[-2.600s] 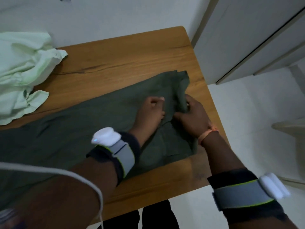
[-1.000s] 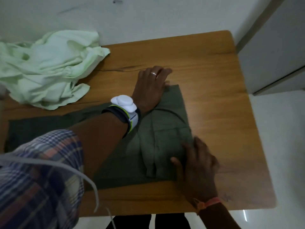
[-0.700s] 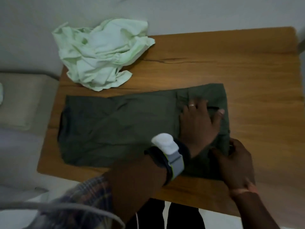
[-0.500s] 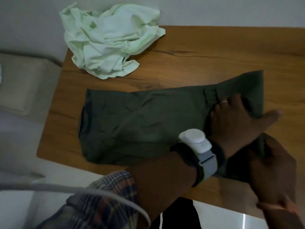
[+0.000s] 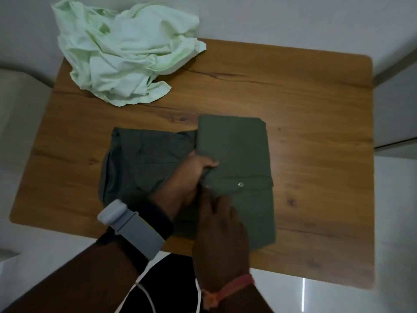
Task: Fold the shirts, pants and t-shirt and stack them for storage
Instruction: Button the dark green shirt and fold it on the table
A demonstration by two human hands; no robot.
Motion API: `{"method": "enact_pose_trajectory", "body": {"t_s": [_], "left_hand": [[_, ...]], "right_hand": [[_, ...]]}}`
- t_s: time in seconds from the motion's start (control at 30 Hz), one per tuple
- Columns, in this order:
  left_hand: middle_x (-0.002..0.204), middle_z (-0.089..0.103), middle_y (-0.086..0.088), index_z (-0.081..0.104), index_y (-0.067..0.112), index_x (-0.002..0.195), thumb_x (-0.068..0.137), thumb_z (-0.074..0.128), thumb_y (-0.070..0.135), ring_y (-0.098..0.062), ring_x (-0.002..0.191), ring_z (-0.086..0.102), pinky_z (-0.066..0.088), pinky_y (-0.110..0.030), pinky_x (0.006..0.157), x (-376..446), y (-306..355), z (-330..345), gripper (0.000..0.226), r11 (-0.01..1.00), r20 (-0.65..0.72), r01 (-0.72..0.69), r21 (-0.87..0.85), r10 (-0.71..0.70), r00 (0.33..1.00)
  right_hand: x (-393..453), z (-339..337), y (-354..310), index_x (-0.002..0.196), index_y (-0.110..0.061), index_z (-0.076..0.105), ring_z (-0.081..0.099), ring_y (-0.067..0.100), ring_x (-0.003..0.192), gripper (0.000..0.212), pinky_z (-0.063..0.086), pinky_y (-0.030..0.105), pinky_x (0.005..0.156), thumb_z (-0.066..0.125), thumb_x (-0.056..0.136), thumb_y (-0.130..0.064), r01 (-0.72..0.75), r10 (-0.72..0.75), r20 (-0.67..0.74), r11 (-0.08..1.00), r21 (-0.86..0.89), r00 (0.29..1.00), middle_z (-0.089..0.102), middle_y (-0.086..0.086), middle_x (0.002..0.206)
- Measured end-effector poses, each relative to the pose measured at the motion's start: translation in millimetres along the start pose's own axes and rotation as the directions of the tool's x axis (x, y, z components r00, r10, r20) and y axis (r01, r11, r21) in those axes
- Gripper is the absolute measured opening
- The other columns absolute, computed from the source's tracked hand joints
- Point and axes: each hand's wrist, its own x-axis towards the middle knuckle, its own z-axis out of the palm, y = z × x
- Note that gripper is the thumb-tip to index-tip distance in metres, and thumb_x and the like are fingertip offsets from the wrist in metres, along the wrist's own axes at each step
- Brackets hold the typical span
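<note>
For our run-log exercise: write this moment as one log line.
step: folding dark green pants | left hand: grips fold edge | right hand: rests on fabric | pale green garment: crumpled, unfolded | table

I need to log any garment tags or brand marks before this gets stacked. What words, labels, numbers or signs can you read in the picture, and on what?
None: no readable text anywhere in this view.
Dark green pants: no tag or print shows; only a plain metal snap.
Light green garment: crumpled, no label visible.
Grey wrist device on the left arm: no marking I can read.
Wooden table: bare grain only.
</note>
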Motion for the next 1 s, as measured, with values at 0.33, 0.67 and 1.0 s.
{"method": "enact_pose_trajectory", "body": {"t_s": [0.33,0.67,1.0], "left_hand": [[0.117,0.072,-0.006,0.058,0.015,0.125,0.085,0.065,0.003,-0.02,0.102,0.071,0.055,-0.024,0.079,12,-34,-18,0.042,0.901,-0.18,-0.333,0.278,0.39,0.903],[0.144,0.04,-0.011,0.031,0.022,0.161,0.103,0.045,0.044,-0.035,0.115,0.048,0.044,-0.051,0.089,31,-70,-34,0.064,0.121,0.0,-0.16,0.98,0.796,0.605],[0.122,0.06,-0.017,0.058,0.014,0.13,0.1,0.035,0.069,-0.039,0.109,0.056,0.047,-0.048,0.088,-10,-29,9,0.067,0.214,0.043,-0.203,0.956,0.578,0.815]], "right_hand": [[-2,49,33,0.143,-0.02,0.051,0.038,0.043,0.138,0.056,0.032,0.057,0.106,0.047,0.097,-0.05,-0.096,0.108,-0.109,0.989,0.11,0.988,0.04,0.019,0.151],[4,76,44,0.153,-0.022,0.044,0.033,0.043,0.142,0.067,0.028,0.062,0.109,0.041,0.096,-0.056,-0.096,0.11,-0.11,0.988,0.121,0.988,0.034,0.019,0.158],[20,7,77,0.117,-0.011,0.063,0.062,0.035,0.09,0.039,0.051,0.057,0.091,0.079,0.086,-0.028,-0.585,0.517,0.286,0.632,0.508,0.807,0.069,0.014,0.106]]}}
